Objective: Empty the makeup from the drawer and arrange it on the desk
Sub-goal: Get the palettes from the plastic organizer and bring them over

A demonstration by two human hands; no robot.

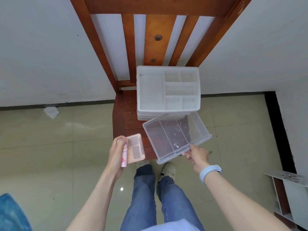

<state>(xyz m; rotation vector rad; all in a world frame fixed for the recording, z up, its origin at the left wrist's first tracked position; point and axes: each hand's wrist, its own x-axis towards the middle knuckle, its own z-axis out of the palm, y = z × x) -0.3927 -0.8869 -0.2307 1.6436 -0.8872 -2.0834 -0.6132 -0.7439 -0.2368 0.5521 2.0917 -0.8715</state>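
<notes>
Left hand (116,152): we clamp a pink palette (135,148) and a slim tube (124,154).
Right hand (196,155): pinches the clear drawer (173,137) front; drawer looks emptied.
Axis: drawer runs toward 11 o'clock, skewed from the organizer (168,90) at 12.
</notes>
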